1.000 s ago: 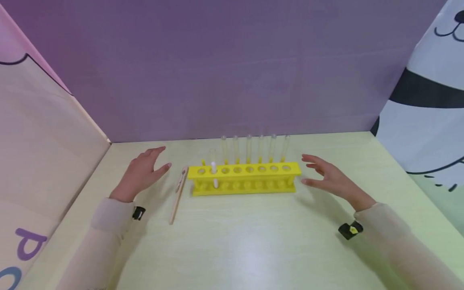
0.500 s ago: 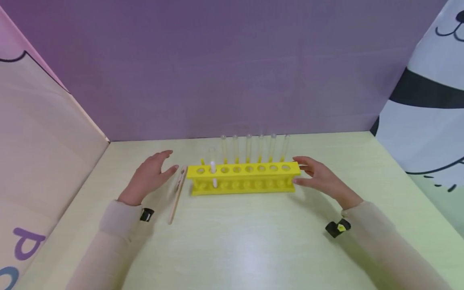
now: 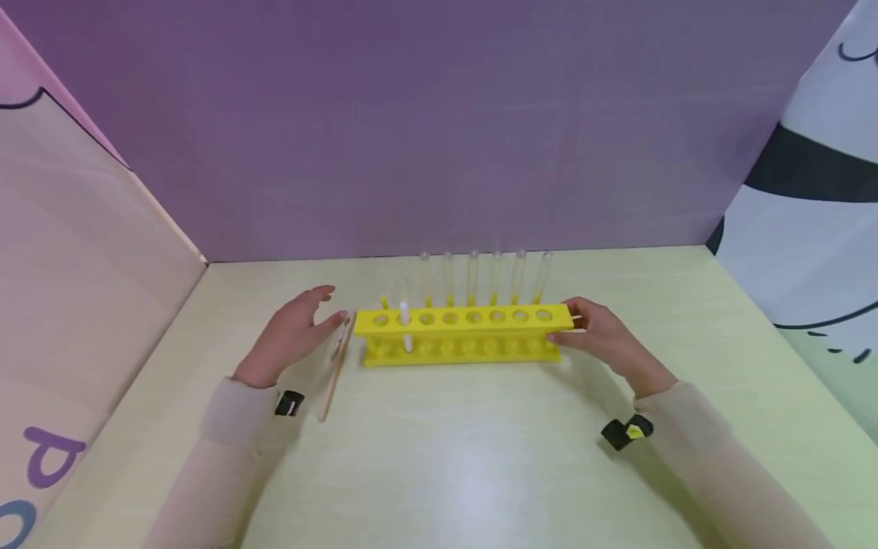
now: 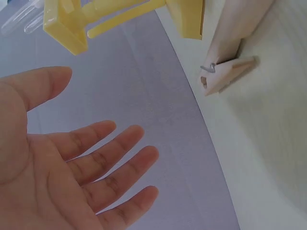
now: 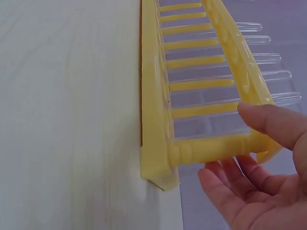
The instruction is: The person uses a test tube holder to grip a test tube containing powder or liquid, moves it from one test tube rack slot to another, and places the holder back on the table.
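Observation:
A yellow test tube rack (image 3: 463, 331) stands mid-table, with several clear test tubes (image 3: 473, 278) rising along its back row. A white stick-like piece (image 3: 405, 313) shows in the second hole from the left. My right hand (image 3: 600, 332) holds the rack's right end, thumb in front and fingers behind; the right wrist view shows them around the end post (image 5: 211, 149). My left hand (image 3: 291, 335), fingers spread and nothing in them, hovers near the rack's left end. Below its thumb lies a wooden test tube holder (image 3: 332, 389), whose metal spring (image 4: 209, 68) appears in the left wrist view.
The pale wooden table (image 3: 439, 457) reaches back to a purple backdrop (image 3: 439, 137). Printed cloth panels stand at either side, a lettered one (image 3: 75, 305) on the left and a cartoon one (image 3: 816, 229) on the right.
Both hands have moved inward. My right hand has come from beside the rack to take hold of its right end, and my left hand is closer to the left end.

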{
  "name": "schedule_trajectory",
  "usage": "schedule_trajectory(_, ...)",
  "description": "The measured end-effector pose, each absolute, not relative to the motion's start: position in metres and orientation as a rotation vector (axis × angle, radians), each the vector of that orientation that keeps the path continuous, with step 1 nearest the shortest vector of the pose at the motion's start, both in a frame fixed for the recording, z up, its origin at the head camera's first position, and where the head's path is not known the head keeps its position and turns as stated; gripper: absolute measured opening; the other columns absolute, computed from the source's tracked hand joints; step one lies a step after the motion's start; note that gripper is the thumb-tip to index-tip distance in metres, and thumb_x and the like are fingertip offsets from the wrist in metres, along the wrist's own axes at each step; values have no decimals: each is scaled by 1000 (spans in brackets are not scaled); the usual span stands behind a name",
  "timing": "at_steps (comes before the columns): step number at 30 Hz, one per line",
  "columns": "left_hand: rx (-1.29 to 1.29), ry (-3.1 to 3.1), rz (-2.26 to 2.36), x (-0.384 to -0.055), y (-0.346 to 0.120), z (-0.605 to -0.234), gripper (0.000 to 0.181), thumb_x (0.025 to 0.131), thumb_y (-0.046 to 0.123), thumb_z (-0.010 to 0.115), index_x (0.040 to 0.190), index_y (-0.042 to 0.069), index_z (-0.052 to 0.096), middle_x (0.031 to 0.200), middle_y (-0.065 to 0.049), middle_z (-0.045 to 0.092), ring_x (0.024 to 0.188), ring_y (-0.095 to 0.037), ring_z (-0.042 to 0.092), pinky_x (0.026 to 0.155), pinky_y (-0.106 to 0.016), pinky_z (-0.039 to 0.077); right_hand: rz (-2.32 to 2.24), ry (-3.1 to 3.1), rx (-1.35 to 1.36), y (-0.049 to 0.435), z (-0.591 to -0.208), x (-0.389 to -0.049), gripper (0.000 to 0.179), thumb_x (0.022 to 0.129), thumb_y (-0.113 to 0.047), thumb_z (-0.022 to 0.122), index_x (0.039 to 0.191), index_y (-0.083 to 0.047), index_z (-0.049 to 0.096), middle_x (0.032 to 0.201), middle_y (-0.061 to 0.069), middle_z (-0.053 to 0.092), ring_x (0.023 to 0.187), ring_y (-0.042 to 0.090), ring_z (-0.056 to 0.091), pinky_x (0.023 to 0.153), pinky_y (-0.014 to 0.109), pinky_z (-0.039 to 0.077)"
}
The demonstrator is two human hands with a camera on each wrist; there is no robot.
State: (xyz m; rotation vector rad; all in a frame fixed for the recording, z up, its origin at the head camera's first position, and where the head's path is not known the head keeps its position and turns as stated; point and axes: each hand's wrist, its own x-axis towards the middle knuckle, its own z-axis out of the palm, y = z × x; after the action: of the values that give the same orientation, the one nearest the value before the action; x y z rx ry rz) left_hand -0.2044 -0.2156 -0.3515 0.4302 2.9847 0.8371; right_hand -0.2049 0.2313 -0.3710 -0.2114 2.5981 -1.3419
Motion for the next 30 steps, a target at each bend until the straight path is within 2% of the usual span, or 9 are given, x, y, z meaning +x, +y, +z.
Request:
schedule_trajectory(6,403,2949,857,-205,-214,-354,57,100,26,52,144,-6,34,136,-29,47,113,-46,53,93,-57,41,-1418,2632,-192,229,-375,-202,40,88,-11,71,117,8,52,114,18,60,95,24,55,73,24,47)
schedule_trajectory(9,395,2950,852,-205,-213,-354,57,100,25,52,144,-6,35,136,-29,48,113,-46,53,93,-57,41,-1453,2633,-208,229,-378,-202,39,88,-7,71,118,10,53,114,19,61,91,19,54,72,20,47)
schedule_trajectory(14,370,2950,822,-205,-213,-354,57,100,28,52,143,-6,36,135,-28,48,113,-45,53,94,-56,40,-1477,2618,-227,232,-381,-206,40,88,-4,69,123,11,54,118,23,60,91,19,54,75,19,47)
schedule_trajectory(25,304,2938,683,-208,-212,-363,54,101,30,49,140,-7,41,134,-27,50,119,-44,50,97,-57,39,-1513,2597,-215,233,-387,-209,38,87,-4,70,119,11,56,116,20,62,91,15,55,75,20,47)
schedule_trajectory(30,271,2931,611,-211,-211,-370,52,99,30,51,136,-7,47,130,-27,54,115,-43,52,94,-56,41,-1509,2601,-206,233,-390,-209,36,87,-4,71,117,11,56,117,21,62,91,16,55,75,19,47)
